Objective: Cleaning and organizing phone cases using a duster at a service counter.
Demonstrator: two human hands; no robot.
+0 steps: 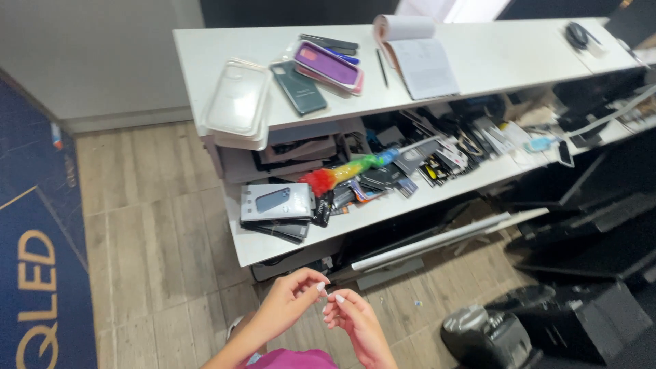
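Observation:
My left hand [290, 301] and my right hand [355, 321] meet low in the head view, fingertips touching over the wooden floor. Between the fingertips I pinch something tiny and pale [326, 293]; what it is I cannot tell. Both hands hover in front of a white two-level counter [273, 246]. Closest on its lower shelf lies a grey boxed phone case [277, 202] on a stack of dark packages. A rainbow feather duster [348, 169] lies beside it.
On the top shelf lie clear phone cases [238, 102], a dark green case [298, 86], a purple case [328, 65], a pen and an open notebook [417, 58]. Many small packages crowd the lower shelf. A black machine [488, 335] stands on the floor at right; a blue mat [34, 225] at left.

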